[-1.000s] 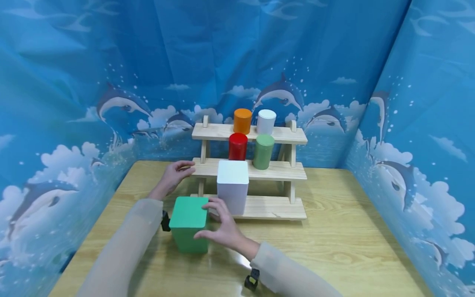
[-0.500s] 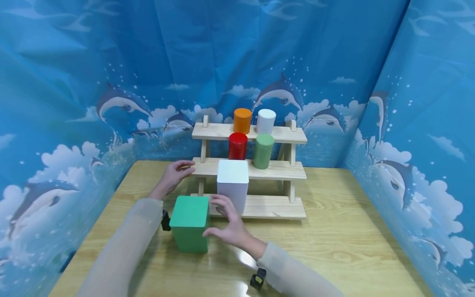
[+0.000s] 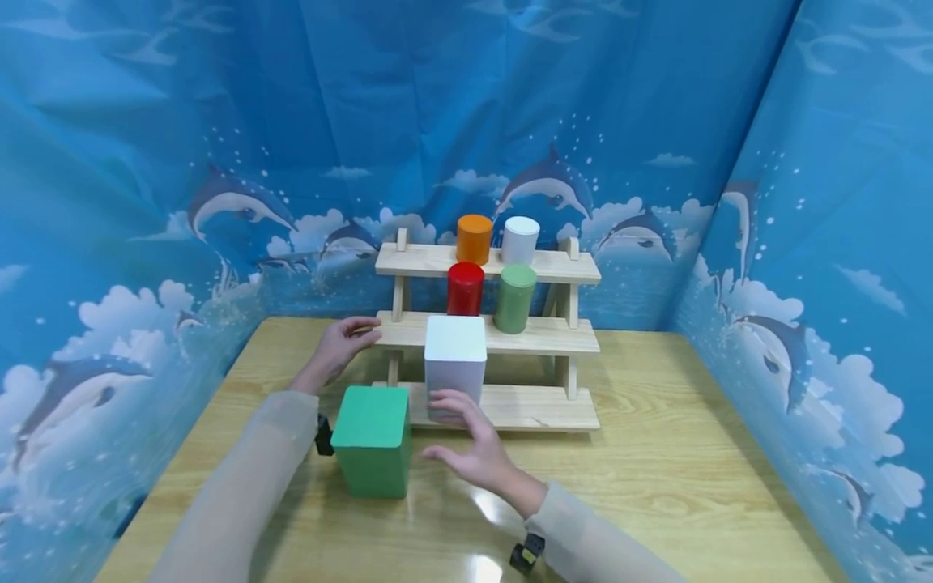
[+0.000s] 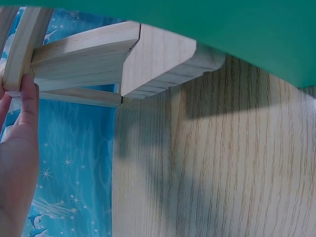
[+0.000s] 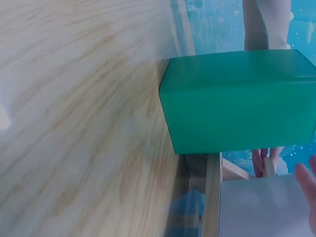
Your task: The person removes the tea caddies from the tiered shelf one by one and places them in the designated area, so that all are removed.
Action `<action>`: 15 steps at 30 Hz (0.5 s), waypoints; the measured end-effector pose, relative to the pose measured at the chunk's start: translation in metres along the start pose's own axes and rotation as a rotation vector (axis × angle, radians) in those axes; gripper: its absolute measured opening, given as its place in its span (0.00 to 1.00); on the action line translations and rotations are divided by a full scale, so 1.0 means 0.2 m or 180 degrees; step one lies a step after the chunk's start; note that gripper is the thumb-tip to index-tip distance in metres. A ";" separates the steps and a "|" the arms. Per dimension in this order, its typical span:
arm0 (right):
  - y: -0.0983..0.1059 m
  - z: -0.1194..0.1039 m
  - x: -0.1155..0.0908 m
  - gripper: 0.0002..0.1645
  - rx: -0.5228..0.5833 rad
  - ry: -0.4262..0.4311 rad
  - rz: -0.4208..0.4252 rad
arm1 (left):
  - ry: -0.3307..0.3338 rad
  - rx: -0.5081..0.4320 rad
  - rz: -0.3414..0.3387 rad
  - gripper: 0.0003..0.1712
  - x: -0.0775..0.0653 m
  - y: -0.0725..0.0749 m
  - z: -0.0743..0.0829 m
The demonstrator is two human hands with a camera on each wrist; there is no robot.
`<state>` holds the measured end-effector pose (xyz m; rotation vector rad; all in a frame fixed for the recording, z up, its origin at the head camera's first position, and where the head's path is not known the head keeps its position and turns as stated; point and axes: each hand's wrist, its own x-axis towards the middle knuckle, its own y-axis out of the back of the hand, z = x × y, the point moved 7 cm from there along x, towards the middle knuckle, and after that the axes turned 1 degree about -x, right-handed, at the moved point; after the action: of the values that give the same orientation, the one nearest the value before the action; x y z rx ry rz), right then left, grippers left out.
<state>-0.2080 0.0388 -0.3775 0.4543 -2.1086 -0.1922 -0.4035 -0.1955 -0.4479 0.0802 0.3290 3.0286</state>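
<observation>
My left hand (image 3: 342, 344) pinches the left end of the middle board of a three-tier wooden shelf (image 3: 554, 336); in the left wrist view, thumb and fingers lie on either side of the board end (image 4: 19, 59). A tall green box (image 3: 372, 441) stands on the table in front of the shelf's left side. My right hand (image 3: 481, 453), fingers spread and holding nothing, hovers right of the green box. Its fingertips overlap the lower part of a tall white box (image 3: 455, 356), which stands on the bottom board. The right wrist view shows the green box (image 5: 237, 106) beside the white box (image 5: 264, 207).
An orange canister (image 3: 475, 240) and a white canister (image 3: 521, 240) stand on the top board. On the middle board are a red canister (image 3: 465, 289) and a green canister (image 3: 515, 300). Blue dolphin-print curtains (image 3: 328, 105) enclose the wooden table (image 3: 670, 470) at the back and sides.
My right hand has let go of the green box's side and moved right, away from it. The left hand and the boxes have stayed in place.
</observation>
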 end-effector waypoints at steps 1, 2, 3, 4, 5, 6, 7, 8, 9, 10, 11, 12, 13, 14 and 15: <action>0.01 0.00 0.00 0.38 0.0000 0.0032 0.0010 | -0.0007 0.0027 -0.0002 0.28 0.00 0.00 0.00; 0.02 -0.01 0.00 0.37 -0.0008 0.0060 0.0020 | -0.0002 0.0042 0.0008 0.27 0.00 0.00 0.00; 0.03 -0.01 -0.01 0.37 -0.0023 0.0086 0.0028 | -0.0009 0.0058 0.0004 0.28 0.00 0.00 0.00; 0.04 -0.01 -0.01 0.36 -0.0044 0.0105 0.0038 | -0.0014 0.0068 0.0009 0.28 -0.01 0.00 0.00; 0.05 -0.01 -0.01 0.35 -0.0067 0.0112 0.0046 | -0.0022 0.0079 0.0013 0.28 -0.01 0.00 0.00; 0.06 -0.02 -0.01 0.35 -0.0082 0.0121 0.0054 | -0.0036 0.0086 0.0015 0.29 0.00 0.00 0.00; 0.08 -0.02 -0.01 0.34 -0.0095 0.0121 0.0063 | -0.0053 0.0089 0.0008 0.29 0.00 0.00 0.00; 0.09 -0.02 -0.01 0.34 -0.0109 0.0108 0.0071 | -0.0060 0.0078 0.0013 0.29 0.00 0.00 0.00; 0.10 -0.01 -0.02 0.33 -0.0118 0.0096 0.0081 | -0.0078 0.0070 0.0008 0.29 0.00 0.00 0.00; 0.11 -0.01 -0.02 0.32 -0.0128 0.0086 0.0094 | -0.0085 0.0055 0.0013 0.28 0.00 0.00 0.00; 0.11 -0.01 -0.02 0.32 -0.0119 0.0073 0.0105 | -0.0097 0.0046 0.0009 0.28 0.00 0.00 0.00; 0.12 -0.01 -0.03 0.32 -0.0116 0.0066 0.0116 | -0.0111 0.0031 -0.0003 0.28 0.00 0.00 0.00; 0.13 -0.01 -0.03 0.31 -0.0124 0.0053 0.0126 | -0.0125 0.0024 -0.0015 0.28 0.00 0.00 0.00; 0.14 0.00 -0.03 0.31 -0.0118 0.0043 0.0134 | -0.0136 0.0018 -0.0018 0.28 0.00 0.00 0.00; 0.15 0.00 -0.04 0.31 -0.0105 0.0044 0.0146 | -0.0140 0.0011 -0.0012 0.28 0.00 0.00 0.00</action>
<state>-0.2117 0.0689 -0.3737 0.3864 -2.0972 -0.1967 -0.4038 -0.1960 -0.4469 0.1461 0.3302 3.0175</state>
